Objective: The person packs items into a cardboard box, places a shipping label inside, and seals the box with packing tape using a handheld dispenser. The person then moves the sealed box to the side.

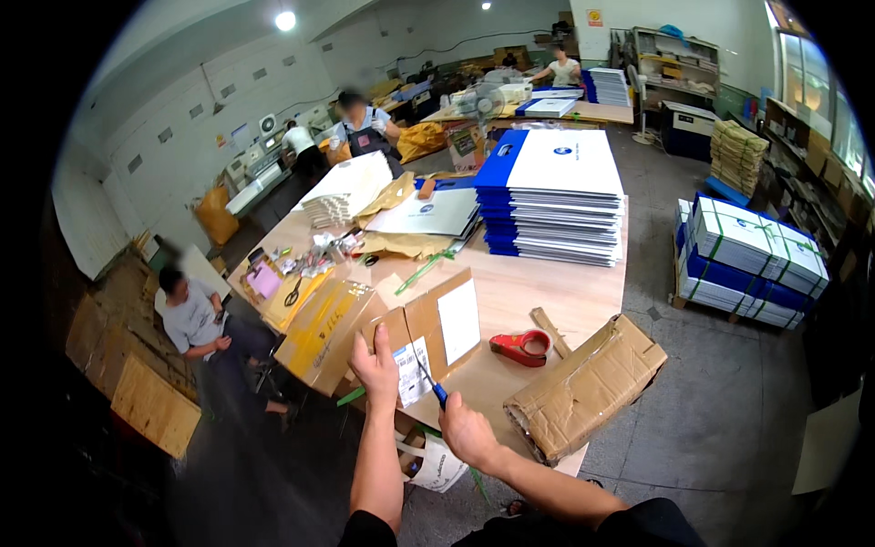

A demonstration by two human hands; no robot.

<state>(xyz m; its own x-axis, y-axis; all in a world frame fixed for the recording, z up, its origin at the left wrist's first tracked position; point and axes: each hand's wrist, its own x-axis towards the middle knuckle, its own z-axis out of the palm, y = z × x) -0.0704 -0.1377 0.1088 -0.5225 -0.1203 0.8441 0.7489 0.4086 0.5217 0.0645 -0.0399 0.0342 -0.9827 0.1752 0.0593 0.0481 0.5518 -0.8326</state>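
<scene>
My left hand [375,369] grips the left edge of a brown cardboard box [421,319], which stands tilted at the near edge of the table. A white printed label [412,372] is stuck low on the cardboard, and a larger white sheet [458,316] covers its right part. Closed around a knife with a blue handle [441,394], my right hand [468,431] points its thin dark blade at the label. Whether the blade touches the label I cannot tell. Right of the box lie a red tape dispenser [521,347] and a taped carton [588,387].
Tall stacks of blue-and-white folders [556,196] stand on the wooden table [597,290]. Scissors [293,296] and a yellow-taped carton [328,333] lie left. A white bag [437,463] hangs below the edge. One person [193,314] sits left; others work behind. Strapped bundles [752,260] sit right.
</scene>
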